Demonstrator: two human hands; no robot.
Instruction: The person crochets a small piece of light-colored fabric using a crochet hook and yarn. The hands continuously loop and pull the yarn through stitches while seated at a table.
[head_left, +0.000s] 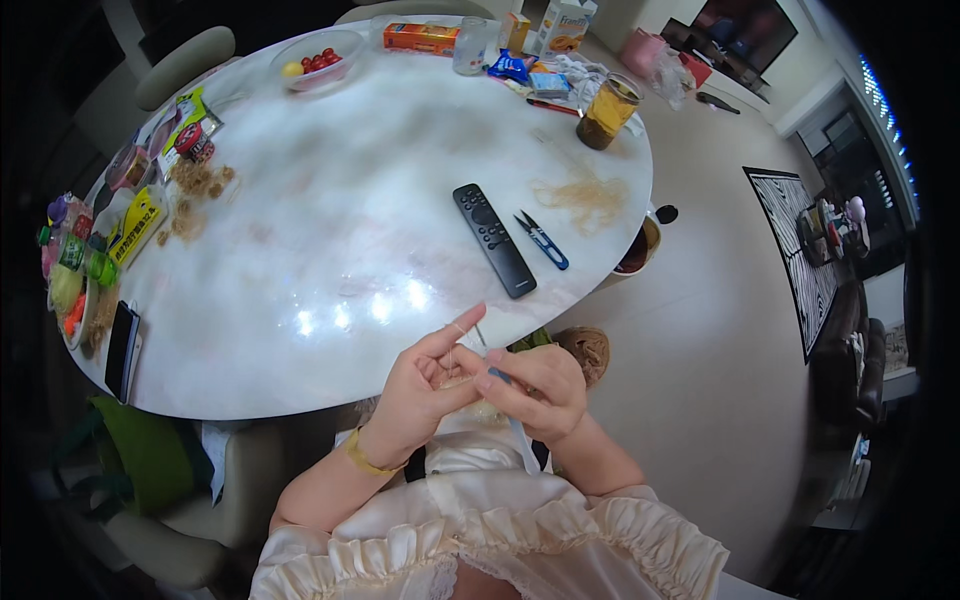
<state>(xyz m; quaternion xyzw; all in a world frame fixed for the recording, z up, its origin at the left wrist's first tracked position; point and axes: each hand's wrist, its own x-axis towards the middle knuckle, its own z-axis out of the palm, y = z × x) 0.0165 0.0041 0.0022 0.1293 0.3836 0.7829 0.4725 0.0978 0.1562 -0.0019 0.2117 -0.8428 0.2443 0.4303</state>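
My left hand (412, 397) is raised just off the table's front edge, its index finger stretched out with a fine pale thread (451, 354) looped over it. The thread runs down into the curled fingers and thumb. In my right hand (546, 390) is a crochet hook (519, 441) with a grey-blue handle, its thin metal shaft pointing up and left beside the left index finger. The fingertips of both hands meet near the hook. Some pale yellowish material (487, 411) shows beneath them, partly hidden. Beyond the hands lie a black remote control (495, 240) and blue thread snips (543, 241).
On the oval marble-look table (337, 202), loose tan thread (585, 196) lies at right near a jar of amber liquid (609, 112). Snack packs, a green-capped bottle (90, 259) and a phone (123, 351) line the left edge. A bin (643, 247) stands under the right edge.
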